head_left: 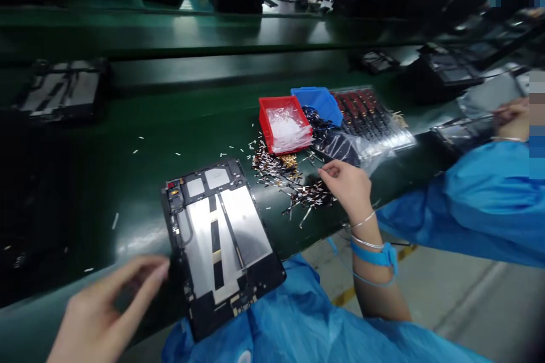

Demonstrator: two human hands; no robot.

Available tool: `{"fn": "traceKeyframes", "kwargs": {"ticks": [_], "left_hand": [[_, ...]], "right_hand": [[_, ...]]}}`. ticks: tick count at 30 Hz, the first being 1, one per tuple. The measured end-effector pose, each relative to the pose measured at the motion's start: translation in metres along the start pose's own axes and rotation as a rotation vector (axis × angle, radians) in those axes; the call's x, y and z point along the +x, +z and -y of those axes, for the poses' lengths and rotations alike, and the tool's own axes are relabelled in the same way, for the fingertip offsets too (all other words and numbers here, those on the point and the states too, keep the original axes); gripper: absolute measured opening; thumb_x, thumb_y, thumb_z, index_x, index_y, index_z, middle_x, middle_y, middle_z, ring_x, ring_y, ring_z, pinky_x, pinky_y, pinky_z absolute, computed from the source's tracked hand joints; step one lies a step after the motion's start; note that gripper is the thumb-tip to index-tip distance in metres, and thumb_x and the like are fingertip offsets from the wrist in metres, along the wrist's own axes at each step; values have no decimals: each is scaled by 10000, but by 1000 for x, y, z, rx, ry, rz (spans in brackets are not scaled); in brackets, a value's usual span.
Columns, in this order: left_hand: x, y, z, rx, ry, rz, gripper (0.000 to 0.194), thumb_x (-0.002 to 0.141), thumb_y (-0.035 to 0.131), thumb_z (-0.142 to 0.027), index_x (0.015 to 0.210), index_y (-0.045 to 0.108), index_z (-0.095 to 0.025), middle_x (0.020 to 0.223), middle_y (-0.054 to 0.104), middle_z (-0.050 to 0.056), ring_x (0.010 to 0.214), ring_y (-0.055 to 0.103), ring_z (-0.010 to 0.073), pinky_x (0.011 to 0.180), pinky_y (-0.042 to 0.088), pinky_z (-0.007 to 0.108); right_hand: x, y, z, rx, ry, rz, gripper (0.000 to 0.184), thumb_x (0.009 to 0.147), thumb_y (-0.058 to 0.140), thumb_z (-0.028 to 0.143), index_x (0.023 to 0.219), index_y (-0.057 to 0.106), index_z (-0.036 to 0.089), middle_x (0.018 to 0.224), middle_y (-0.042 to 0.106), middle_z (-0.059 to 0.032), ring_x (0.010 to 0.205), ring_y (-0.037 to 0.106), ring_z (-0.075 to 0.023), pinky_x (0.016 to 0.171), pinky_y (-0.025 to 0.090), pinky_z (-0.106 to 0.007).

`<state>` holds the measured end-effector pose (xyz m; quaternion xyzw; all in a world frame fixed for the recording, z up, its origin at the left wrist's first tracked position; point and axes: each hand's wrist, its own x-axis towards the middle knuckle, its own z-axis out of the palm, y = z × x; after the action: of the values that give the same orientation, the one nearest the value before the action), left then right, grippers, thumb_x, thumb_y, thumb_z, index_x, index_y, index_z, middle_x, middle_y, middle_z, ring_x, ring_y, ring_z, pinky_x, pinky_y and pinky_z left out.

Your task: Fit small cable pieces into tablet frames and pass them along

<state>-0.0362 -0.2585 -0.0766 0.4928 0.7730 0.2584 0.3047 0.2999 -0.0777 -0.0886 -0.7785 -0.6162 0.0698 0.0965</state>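
Left hand (97, 312) open, right hand (344, 187) curled over loose parts (310, 198)

Left hand's fingers stretch out empty just beside the lower-left edge of a tablet (221, 238); whether the fingertips touch it cannot be told. The right hand, with thin bangles and a blue wrist strap (373, 255) below it, bends its fingers down toward the heap, but whether they grip a piece cannot be told.

The tablet lies flat on a green conveyor belt (106, 193), at the belt's near edge in front of the person. Its black frame shows silver plates and dark strips, with no back cover on. Much remains unfitted: the small parts lie heaped beside it, with gold-coloured bits (272, 164) among them and white slivers (140, 138) dotting the belt.

Just beyond stand a red bin (266, 125) of clear plastic pieces, a blue bin (317, 103) and a bagged tray of red-and-black strips (366, 116). Open belt stretches left of the tablet, while the heap and bins close in on its far side. To the right, a co-worker's hand (513, 119) rests near a black frame (460, 133).
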Motion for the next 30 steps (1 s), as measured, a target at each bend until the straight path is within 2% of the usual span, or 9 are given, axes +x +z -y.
{"fn": "traceKeyframes", "kwargs": {"ticks": [2,4,7,9,14,20,22,27,30], "left_hand": [[37,-1,-12,50,251,-169,319,791,541,-568,917,660,-300,930,699,4,826,650,237,712,512,311],[75,2,-27,73,447,-203,297,812,511,-494,977,635,-281,1076,675,25,1001,624,261,878,483,354],[119,14,-50,39,524,-117,274,825,498,-433,985,632,-256,1112,665,42,1054,597,269,871,475,368],[135,24,-63,-27,537,-50,250,828,516,-395,981,643,-244,1088,675,44,1015,608,257,827,482,356],[135,48,-77,-226,653,115,212,853,513,-318,934,671,-201,1081,678,70,1023,614,224,838,482,336],[119,54,-80,-352,511,380,233,836,534,-344,918,689,-190,985,698,65,861,639,206,747,489,322],[115,54,-81,-400,430,451,230,823,556,-354,912,690,-190,937,704,57,831,646,201,738,489,317],[108,58,-82,-664,226,700,359,838,540,-477,920,679,-156,864,720,85,695,656,171,530,452,237],[105,61,-82,-851,79,850,447,805,570,-546,842,667,-111,767,718,116,534,632,144,394,363,196]], "right_hand": [[1,1,1,-35,-9,12,134,766,606,333,766,701,239,721,705,-19,700,637,-193,560,323,-262],[3,3,2,-64,-5,14,120,744,610,322,742,697,240,695,697,-21,687,631,-194,560,324,-262],[7,6,4,-82,10,6,87,699,606,253,665,680,224,653,679,-29,663,624,-196,560,327,-262],[7,4,4,-68,3,0,103,694,583,218,651,676,219,630,668,-20,636,616,-183,553,332,-256],[1,-11,-3,21,-37,13,144,732,554,257,675,680,218,578,639,19,568,592,-139,513,342,-224],[-11,-24,2,-95,-67,-76,91,733,600,229,677,671,223,545,612,31,537,570,-136,499,307,-222],[-17,-24,14,-184,-242,-112,94,725,610,183,648,655,214,503,575,33,491,531,-127,474,269,-231],[-38,-15,58,-29,-1023,-365,199,878,529,138,730,652,188,588,616,1,571,541,-117,547,383,-245],[-43,-8,80,32,-1221,-438,206,884,531,100,739,647,190,605,636,-2,591,547,-121,546,410,-251]]}}
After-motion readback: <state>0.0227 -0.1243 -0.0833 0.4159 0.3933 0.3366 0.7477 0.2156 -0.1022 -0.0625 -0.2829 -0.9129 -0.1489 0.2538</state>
